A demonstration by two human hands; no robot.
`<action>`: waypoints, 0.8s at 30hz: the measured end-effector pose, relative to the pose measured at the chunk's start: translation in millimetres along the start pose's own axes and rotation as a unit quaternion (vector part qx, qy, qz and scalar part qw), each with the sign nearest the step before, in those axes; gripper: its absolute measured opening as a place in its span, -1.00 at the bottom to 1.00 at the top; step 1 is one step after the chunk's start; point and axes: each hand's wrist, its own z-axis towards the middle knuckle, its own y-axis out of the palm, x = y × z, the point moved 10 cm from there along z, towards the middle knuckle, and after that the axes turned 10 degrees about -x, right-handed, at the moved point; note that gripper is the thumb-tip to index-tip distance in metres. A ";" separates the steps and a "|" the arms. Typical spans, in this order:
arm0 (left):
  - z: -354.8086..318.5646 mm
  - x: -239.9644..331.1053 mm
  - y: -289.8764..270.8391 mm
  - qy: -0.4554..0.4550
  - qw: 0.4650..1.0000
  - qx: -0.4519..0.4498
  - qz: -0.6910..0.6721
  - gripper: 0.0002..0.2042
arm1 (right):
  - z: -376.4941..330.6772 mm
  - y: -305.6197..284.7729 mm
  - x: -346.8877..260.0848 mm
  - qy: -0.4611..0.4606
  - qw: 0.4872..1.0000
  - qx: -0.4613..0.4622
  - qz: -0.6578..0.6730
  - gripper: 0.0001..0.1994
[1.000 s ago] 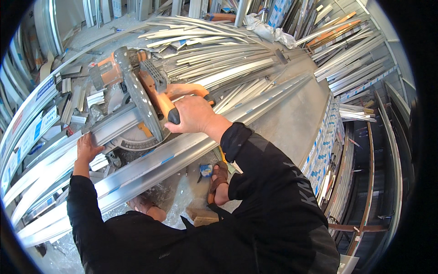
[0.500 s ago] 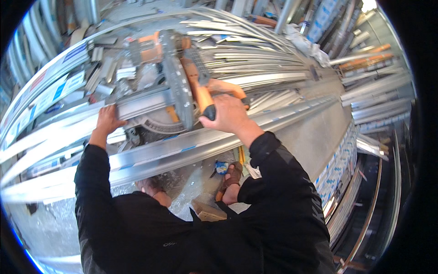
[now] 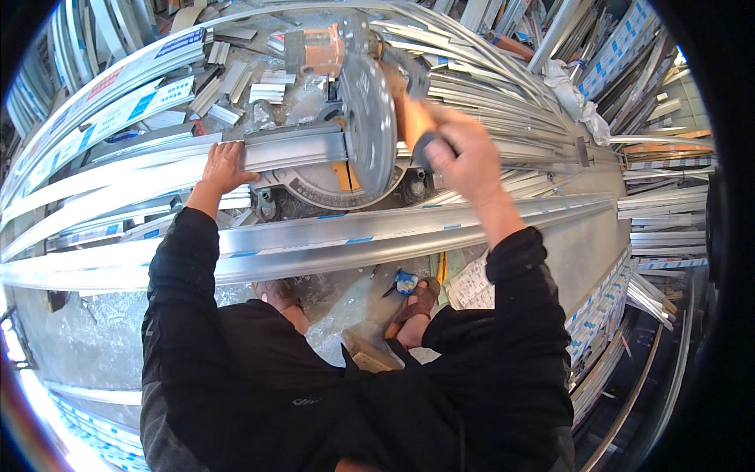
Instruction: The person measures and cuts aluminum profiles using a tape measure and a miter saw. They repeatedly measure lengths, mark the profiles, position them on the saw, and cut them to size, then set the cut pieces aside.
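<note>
Your right hand (image 3: 460, 153) wrapped saw handle (image 3: 413, 118), left hand (image 3: 224, 167) flat, pinning aluminium profile (image 3: 295, 149) at fence. Palm-only hold; strip could've kicked, fingers near blade (image 3: 366, 126).

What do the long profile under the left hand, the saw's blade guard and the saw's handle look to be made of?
Long profile: probably aluminium, bare silvery extrusion with a dull sheen. Blade guard: grey cast metal by its matte look, though plastic is possible. Saw handle: likely orange plastic, gripped by the blurred right hand. Left hand presses the profile.
</note>
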 end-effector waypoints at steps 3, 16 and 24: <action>-1.0 -0.2 -1.8 -0.016 1.000 -0.004 -0.003 -0.04 | -0.4 -39.0 68.2 0.039 0.986 0.161 0.015 -0.68; -20.4 -23.5 -18.4 0.007 0.994 0.106 -0.012 -0.23 | -130.9 346.3 202.6 0.568 0.515 -0.071 0.638 -0.51; -65.8 -66.7 -41.9 -0.039 0.983 0.172 -0.056 -0.39 | -136.0 303.1 203.3 0.587 0.444 0.208 0.643 -0.64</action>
